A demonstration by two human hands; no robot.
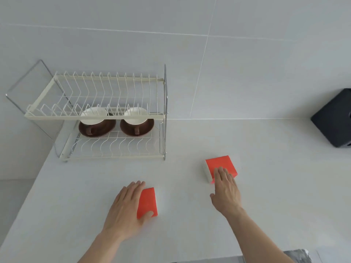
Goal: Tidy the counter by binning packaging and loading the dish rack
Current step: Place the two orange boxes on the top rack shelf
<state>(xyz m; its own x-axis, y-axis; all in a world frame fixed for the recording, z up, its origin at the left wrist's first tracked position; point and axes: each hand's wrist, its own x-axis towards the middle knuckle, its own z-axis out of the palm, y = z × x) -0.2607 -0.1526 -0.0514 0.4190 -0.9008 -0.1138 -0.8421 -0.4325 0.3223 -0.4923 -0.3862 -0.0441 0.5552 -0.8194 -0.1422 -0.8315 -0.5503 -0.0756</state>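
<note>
Two red boxes lie on the white counter point(180, 141). My left hand point(125, 207) rests on the near red box point(147, 203), fingers over its left side and thumb at its near edge. My right hand point(226, 188) lies flat on the near corner of the far red box point(221, 167), which has a white end face. A cream two-tier wire dish rack point(106, 116) stands at the back left. On its lower tier sit two brown saucers, each with a white cup: the left set point(96, 126) and the right set point(137, 126). The upper tier holds nothing.
A black box-like object point(335, 118) stands at the right against the grey tiled wall. The counter's left edge runs diagonally below the rack. Something grey and shiny point(296, 256) shows at the bottom edge.
</note>
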